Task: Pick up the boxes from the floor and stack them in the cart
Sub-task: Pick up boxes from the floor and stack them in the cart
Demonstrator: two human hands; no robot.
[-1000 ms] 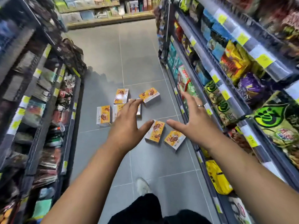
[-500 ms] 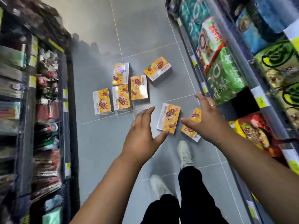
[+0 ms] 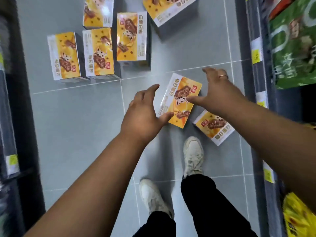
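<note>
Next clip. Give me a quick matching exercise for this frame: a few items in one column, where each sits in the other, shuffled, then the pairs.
Items:
1. tilted box
2. green bag
3. ring
4. white shoes

Places:
A. on the right hand
B. floor, nearest the camera
C. between both open hands, left hand at its edge
D. shelf on the right

Pairs: 1-C, 2-D, 3-A, 4-B

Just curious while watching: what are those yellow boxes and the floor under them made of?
The nearest box looks like thin printed cardboard with a slightly glossy coat: sharp folded edges, flat faces, faint sheen. The floor seems to be grey ceramic tile, smooth and matt, with pale grout lines. Neither can be told for certain.
</note>
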